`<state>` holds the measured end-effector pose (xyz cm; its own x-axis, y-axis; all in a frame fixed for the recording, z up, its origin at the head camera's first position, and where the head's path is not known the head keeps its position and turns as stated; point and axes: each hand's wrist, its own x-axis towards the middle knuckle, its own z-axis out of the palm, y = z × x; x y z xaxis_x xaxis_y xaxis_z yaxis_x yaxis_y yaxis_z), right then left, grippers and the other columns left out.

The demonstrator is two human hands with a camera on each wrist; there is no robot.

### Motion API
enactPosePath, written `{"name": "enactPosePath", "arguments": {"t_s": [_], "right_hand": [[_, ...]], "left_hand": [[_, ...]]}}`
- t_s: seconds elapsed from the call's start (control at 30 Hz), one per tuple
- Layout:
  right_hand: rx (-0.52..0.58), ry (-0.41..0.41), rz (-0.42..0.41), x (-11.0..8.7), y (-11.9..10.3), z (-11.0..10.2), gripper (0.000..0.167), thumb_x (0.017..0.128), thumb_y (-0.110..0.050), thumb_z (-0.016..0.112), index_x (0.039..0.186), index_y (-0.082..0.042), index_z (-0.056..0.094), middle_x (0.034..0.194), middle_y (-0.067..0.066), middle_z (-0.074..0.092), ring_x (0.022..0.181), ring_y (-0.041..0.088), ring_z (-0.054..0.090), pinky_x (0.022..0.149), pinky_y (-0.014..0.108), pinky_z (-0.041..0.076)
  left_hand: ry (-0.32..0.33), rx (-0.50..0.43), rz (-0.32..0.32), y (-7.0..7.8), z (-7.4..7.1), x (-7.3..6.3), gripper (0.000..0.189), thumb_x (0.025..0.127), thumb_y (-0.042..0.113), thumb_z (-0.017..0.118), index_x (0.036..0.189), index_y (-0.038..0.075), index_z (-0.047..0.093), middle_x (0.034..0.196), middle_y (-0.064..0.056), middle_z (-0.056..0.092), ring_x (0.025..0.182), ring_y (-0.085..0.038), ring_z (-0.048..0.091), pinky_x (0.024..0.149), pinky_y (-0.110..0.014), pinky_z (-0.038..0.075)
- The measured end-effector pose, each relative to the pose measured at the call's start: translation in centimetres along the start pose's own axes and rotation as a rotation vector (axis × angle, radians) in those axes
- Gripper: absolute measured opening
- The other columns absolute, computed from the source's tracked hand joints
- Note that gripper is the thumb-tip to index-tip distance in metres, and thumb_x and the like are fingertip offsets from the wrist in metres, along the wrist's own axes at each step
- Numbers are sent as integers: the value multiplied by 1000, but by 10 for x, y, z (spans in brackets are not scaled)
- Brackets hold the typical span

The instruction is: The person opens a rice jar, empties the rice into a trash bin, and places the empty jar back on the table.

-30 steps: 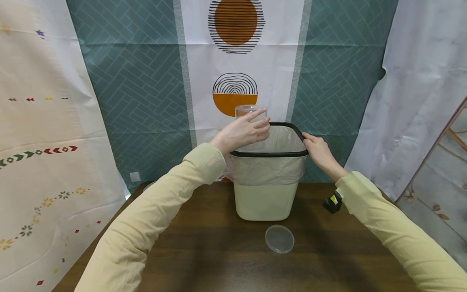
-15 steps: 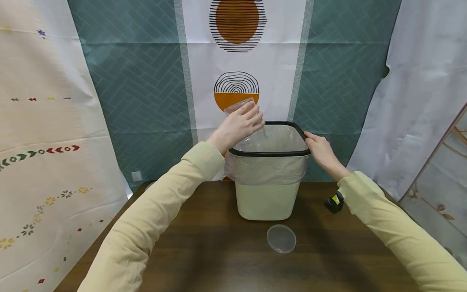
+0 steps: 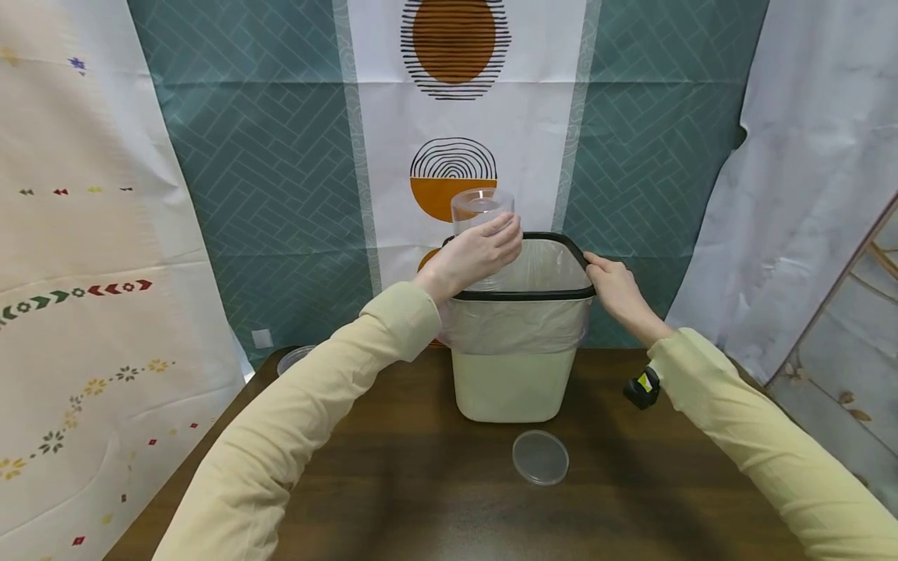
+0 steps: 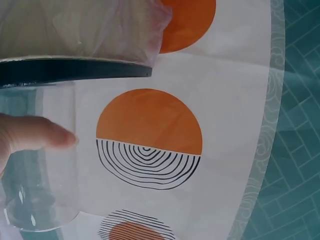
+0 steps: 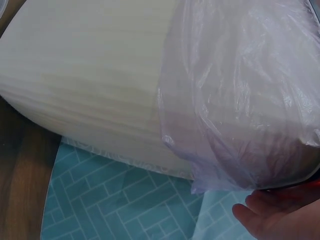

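Observation:
A clear plastic container (image 3: 482,204) is upside down over the open mouth of a pale trash can (image 3: 510,389). My left hand (image 3: 479,253) holds the container round its side. In the left wrist view, a finger lies along the clear wall of the container (image 4: 55,195), close to the can's black rim (image 4: 100,68). My right hand (image 3: 617,292) grips the can's rim at its right side. A thin plastic liner (image 3: 519,331) is folded over the outside of the can. In front of the can, a round clear lid (image 3: 540,458) lies flat on the table.
Another round clear piece (image 3: 293,358) sits at the table's back left, partly behind the left sleeve. A black wrist device (image 3: 641,388) hangs under the right sleeve. Patterned cloths (image 3: 266,156) hang behind and beside the brown wooden table (image 3: 435,499).
My left hand first tilted the container to the left and then turned it back level, upside down over the can. My right hand has stayed on the rim.

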<state>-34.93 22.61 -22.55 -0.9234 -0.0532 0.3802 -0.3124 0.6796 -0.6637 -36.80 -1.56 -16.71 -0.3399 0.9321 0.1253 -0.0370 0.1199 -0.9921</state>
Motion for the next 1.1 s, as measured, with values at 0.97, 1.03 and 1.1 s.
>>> {"name": "enactPosePath", "arguments": {"t_s": [0.97,1.03,1.1], "right_hand": [[0,9,-7,0,-1,0,48,94,-17,23,138,2,31,136,25,31,109,37,39,80,44,31],[-1,10,-6,-1,-1,0,48,94,-17,23,138,2,31,136,25,32,109,37,39,80,44,31],[-2,9,-4,-1,-2,0,48,94,-17,23,138,2,31,136,25,32,107,36,40,78,43,31]], "left_hand": [[165,-879,-764,-31,-1,-27,80,57,32,81,125,7,50,116,-7,53,103,-27,46,84,-42,33],[161,-931,-798,-34,-3,-28,83,56,39,81,125,6,50,115,-8,53,102,-27,46,82,-42,33],[148,-974,-824,-36,-5,-30,84,57,44,80,126,6,50,114,-8,53,103,-27,46,81,-42,34]]}}
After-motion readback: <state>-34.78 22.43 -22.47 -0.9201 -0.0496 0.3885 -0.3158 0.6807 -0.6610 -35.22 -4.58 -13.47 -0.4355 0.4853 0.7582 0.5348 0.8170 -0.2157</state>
